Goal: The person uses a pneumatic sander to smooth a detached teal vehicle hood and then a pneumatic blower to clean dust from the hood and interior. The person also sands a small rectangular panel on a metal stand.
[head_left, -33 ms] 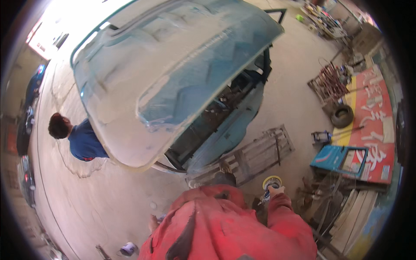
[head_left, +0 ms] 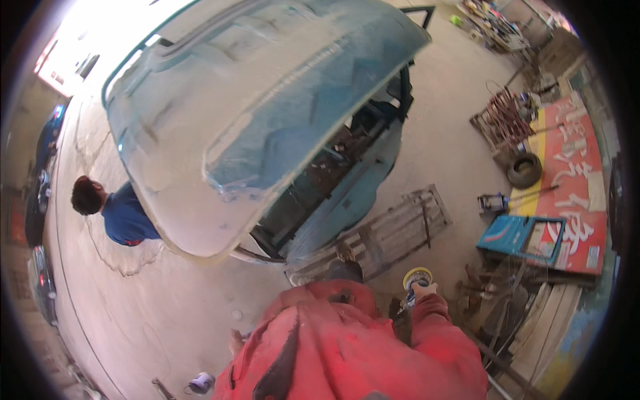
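While we stand over the concrete floor [head_left: 200,293], our right hand [head_left: 423,291] is closed around a sander [head_left: 415,285], its yellow disc [head_left: 417,275] facing up, just right of our red sleeve [head_left: 433,313]; left hand [head_left: 235,341] shows only partly at our side, grip we cannot tell; raised blue car hood [head_left: 253,113] ahead, well apart from the sander; wooden pallet [head_left: 393,230] lies between; a person in a blue shirt [head_left: 123,217] at the hood's left.

Harsh glare top left, soft fisheye-bent edges
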Tool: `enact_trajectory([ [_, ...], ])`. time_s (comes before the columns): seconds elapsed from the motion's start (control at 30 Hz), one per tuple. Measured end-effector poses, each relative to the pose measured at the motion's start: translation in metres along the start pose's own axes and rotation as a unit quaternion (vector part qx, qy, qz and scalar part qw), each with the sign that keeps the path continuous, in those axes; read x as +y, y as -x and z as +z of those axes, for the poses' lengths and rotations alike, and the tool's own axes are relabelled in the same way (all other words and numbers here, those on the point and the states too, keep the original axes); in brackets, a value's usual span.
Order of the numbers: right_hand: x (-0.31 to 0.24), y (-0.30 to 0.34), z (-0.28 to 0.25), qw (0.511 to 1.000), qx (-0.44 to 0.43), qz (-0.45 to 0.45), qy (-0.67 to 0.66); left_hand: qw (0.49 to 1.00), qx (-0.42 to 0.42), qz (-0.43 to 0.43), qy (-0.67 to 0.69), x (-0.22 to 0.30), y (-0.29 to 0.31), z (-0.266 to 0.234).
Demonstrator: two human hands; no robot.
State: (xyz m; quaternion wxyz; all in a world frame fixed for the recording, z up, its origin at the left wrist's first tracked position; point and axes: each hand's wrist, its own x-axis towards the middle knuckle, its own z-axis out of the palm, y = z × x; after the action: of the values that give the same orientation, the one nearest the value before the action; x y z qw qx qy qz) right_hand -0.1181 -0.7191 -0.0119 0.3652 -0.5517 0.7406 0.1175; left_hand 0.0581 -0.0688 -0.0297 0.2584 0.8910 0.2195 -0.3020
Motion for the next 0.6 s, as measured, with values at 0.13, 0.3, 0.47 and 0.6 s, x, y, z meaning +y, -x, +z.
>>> enact_trajectory([
  [0.13, 0.028, 0.016, -0.002, 1.000, 0.018, 0.009, 0.016, 0.984, -0.026, -0.073, 0.158, -0.009, -0.015, 0.008],
  [0.3, 0.032, 0.027, 0.004, 0.999, 0.024, 0.017, -0.016, 0.958, -0.083, 0.261, -0.083, -0.002, -0.074, -0.004],
  [0.47, 0.016, 0.003, -0.001, 0.997, 0.044, 0.017, 0.060, 0.847, 0.034, 0.501, -0.178, 0.020, -0.101, -0.016],
  [0.6, -0.012, -0.059, -0.008, 0.995, 0.013, 0.002, 0.101, 0.923, 0.025, 0.305, -0.232, 0.052, -0.038, -0.038],
])
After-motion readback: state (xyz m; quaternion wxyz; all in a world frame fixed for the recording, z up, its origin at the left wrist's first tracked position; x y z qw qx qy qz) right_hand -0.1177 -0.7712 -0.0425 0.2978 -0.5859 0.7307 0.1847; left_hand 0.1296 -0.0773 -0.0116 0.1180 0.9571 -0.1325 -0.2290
